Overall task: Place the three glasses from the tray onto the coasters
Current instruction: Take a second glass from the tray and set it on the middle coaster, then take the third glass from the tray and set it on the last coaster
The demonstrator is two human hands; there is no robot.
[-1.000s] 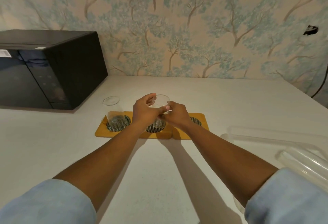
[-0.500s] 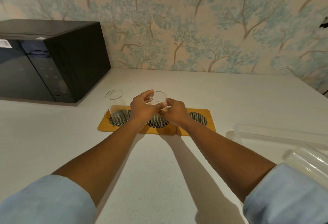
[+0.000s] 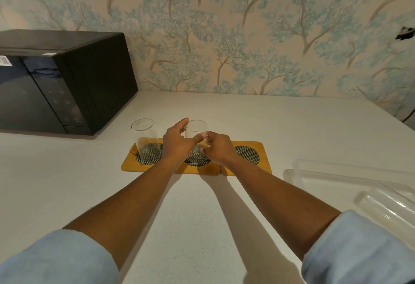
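Three yellow wooden coasters with round black mesh centres lie in a row on the pale speckled counter; two clear glass tumblers show there, one upright on the left coaster, one over the middle coaster; the left hand and right hand both curl around this second glass, fingers partly closed; the right coaster is bare; a third glass lies in the clear plastic tray at right.
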